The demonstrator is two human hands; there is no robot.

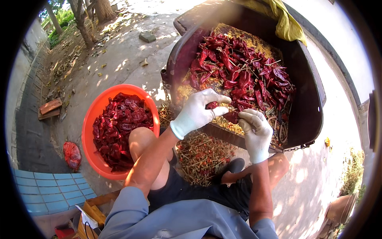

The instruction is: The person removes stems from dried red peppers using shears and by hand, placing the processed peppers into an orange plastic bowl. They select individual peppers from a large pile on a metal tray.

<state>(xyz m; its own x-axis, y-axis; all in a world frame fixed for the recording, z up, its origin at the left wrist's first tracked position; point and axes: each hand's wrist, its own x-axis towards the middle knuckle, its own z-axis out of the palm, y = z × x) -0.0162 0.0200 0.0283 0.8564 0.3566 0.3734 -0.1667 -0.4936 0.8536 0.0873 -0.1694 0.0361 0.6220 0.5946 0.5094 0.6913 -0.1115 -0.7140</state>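
Observation:
My left hand [206, 104], in a white knit work glove, curls around a dried red chili pepper [212, 105] that shows between thumb and fingers. Just right of it, my right hand [256, 130], gloved alike, pinches another dark red dried pepper [231, 117] at its edge. The left thumb is close to this pepper; whether it touches cannot be told. Both hands are over the near edge of a dark metal cart bed [307, 119]. Inside the bed lies a heap of dried red peppers [244, 77] with stems, among scattered yellow seeds [253, 43].
An orange-red plastic basin [89, 143] of dried peppers [119, 128] stands by my left knee. Between my feet is a pile of stems and scraps [203, 155]. Yellow cloth [286, 27] hangs over the cart's rim. Bricks [50, 106] and a red plastic bag [72, 155] lie left.

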